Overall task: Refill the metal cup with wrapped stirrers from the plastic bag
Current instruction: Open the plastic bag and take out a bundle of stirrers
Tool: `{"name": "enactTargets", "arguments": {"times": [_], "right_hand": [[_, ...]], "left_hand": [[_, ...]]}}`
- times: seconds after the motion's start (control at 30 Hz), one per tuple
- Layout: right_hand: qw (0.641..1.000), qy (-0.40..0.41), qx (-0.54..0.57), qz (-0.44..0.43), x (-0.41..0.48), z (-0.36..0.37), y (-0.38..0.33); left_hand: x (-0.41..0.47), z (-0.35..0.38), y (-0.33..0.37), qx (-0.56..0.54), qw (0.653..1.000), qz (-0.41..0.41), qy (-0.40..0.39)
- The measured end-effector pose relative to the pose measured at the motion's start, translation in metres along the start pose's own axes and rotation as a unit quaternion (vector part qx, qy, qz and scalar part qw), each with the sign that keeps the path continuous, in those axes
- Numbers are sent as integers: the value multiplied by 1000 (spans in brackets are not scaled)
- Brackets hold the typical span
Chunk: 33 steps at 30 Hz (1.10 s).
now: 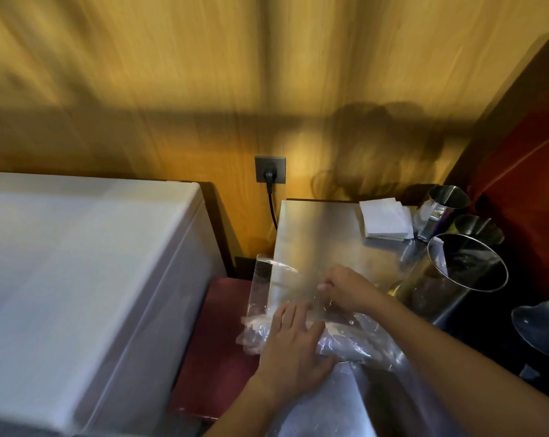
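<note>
A clear plastic bag (355,342) with a bundle of pale wrapped stirrers inside lies on the steel counter (317,234). Its loose flap (263,288) hangs over the counter's left edge. My left hand (293,348) presses flat on the bundle through the plastic. My right hand (348,288) pinches the bag's film just above it. A large metal cup (456,275) stands to the right, tilted in view, with a little clear plastic at its rim. The frame is motion-blurred.
A stack of white napkins (385,220) sits at the counter's back, with two smaller metal cups (446,209) beside it. A white chest appliance (84,279) fills the left. A plugged wall socket (270,170) is on the wooden wall. A red panel (531,171) stands right.
</note>
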State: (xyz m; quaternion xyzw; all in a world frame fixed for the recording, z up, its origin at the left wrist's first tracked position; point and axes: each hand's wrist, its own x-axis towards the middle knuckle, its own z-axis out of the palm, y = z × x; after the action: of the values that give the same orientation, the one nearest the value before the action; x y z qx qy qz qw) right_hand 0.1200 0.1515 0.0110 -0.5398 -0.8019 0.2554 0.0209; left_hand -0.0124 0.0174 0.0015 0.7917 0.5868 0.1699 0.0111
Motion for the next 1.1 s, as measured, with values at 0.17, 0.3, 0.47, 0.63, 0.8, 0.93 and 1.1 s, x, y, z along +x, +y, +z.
{"name": "enactTargets", "arguments": {"times": [0.17,0.3,0.47,0.63,0.8,0.93,1.1], "right_hand": [[998,39,47,6,-3,-27,-5],[995,50,82,1,-6,-55,-17],[992,41,113,-47,-19,-84,-40],[989,91,92,-75,-29,-105,-54],[986,122,58,-95,-34,-117,-58],[984,126,78,-97,-41,-132,-61],[985,123,50,-110,-47,-139,-72]], "left_hand": [[1,2,1,-7,999,9,36],[-2,1,0,-12,999,5,29],[-5,9,-1,-33,998,32,41],[-13,8,0,-24,999,42,4],[-23,15,-2,-45,995,92,20],[-28,17,0,-41,990,122,49],[-25,8,-4,-31,989,135,49]]}}
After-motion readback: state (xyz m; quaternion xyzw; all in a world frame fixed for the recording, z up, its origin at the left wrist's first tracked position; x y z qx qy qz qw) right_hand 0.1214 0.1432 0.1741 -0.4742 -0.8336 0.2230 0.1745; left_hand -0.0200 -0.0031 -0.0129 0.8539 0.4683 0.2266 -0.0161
